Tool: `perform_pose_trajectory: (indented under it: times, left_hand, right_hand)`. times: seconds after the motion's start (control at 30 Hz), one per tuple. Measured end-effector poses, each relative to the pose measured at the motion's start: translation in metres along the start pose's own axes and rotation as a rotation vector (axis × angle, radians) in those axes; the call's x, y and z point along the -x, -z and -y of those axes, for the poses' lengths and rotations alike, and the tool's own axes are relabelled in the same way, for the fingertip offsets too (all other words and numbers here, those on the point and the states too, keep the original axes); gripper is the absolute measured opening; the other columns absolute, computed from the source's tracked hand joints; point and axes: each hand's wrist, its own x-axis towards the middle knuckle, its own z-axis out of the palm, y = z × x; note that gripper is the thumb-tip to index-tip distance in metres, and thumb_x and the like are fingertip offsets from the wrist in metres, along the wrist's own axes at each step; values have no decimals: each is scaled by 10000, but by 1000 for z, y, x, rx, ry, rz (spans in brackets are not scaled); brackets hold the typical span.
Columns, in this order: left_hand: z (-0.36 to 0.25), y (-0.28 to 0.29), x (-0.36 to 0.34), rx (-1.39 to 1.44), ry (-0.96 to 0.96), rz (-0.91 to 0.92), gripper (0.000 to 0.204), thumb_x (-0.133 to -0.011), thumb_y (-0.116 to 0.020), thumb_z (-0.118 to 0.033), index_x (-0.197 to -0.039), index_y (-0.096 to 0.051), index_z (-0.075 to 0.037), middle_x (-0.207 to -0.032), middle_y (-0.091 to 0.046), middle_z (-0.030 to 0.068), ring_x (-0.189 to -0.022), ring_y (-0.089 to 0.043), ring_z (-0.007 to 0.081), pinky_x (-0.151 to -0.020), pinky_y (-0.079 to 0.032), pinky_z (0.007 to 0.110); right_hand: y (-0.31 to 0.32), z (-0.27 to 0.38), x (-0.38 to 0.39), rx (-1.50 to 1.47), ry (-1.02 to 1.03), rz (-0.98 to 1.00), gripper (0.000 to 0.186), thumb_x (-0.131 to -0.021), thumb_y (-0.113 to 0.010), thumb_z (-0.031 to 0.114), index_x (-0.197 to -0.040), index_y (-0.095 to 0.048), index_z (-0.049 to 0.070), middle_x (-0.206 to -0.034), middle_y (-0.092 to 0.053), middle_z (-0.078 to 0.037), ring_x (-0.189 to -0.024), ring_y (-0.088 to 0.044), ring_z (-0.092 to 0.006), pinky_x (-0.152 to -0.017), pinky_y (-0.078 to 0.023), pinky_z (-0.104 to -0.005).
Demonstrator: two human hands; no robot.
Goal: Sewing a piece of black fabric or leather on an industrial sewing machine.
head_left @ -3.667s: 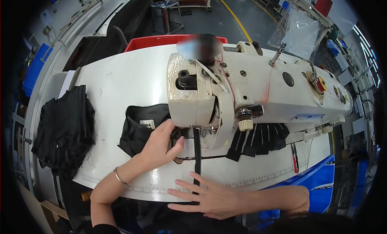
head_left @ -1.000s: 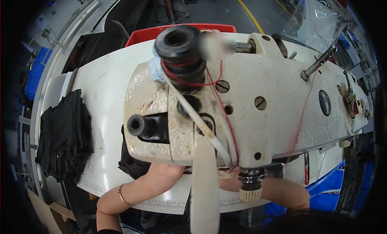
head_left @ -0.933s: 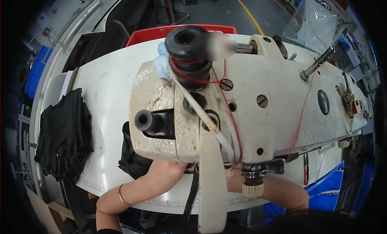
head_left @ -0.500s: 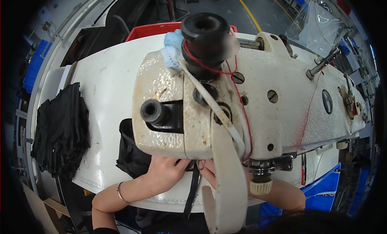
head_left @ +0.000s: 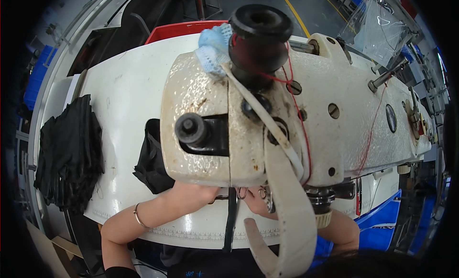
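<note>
The large off-white sewing machine head (head_left: 205,82) hides most of the work. My left hand (head_left: 197,194) reaches under its left front part, next to black fabric (head_left: 154,165), and its fingers are out of sight. A narrow black strip (head_left: 231,220) runs from under the head down over the table's front edge, between my hands. My right hand (head_left: 257,204) is on the strip's right side, partly covered by the machine and a curved pale lever (head_left: 291,220). Small metal loops (head_left: 243,193) show at its fingers; whether they are held I cannot make out.
A stack of black fabric pieces (head_left: 71,149) lies on the left of the white table (head_left: 124,91). Red thread (head_left: 301,115) runs over the machine. Behind the table stands a red bin (head_left: 179,31); blue material (head_left: 382,216) sits at the right. A ruler scale (head_left: 177,236) lines the front edge.
My view has shifted a little. The left hand has gone further under the machine head. The black strip hangs straighter, and a second metal loop shows by the right hand.
</note>
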Motion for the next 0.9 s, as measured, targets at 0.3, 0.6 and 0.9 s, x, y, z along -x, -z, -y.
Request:
perform_pose_trajectory:
  times: [0.3,0.6,0.9]
  left_hand:
    - [7,-20,5,43,-2,-122,331,-630,-622,-66,-952,-682,-17,-1006,-635,149,-970,-612,327,-857,-484,482]
    - [6,-19,4,-218,-68,-208,327,-637,-620,-72,-952,-675,-10,-1017,-631,152,-975,-603,324,-857,-477,493]
    - [-6,5,-9,-65,-32,-291,286,-593,-622,-32,-872,-672,-1,-967,-633,148,-920,-620,312,-799,-506,454]
  right_hand:
    - [17,21,11,1089,395,-132,511,-863,-546,79,-1349,-425,-22,-1286,-551,-118,-1224,-501,-200,-1041,-378,-366]
    - [10,16,13,367,158,-48,365,-944,-504,77,-1305,-466,43,-1280,-531,-82,-1190,-500,-168,-1044,-378,-340]
    - [9,15,1,606,251,-192,352,-847,-538,120,-1193,-570,62,-1043,-562,-50,-984,-531,-157,-895,-429,-398]
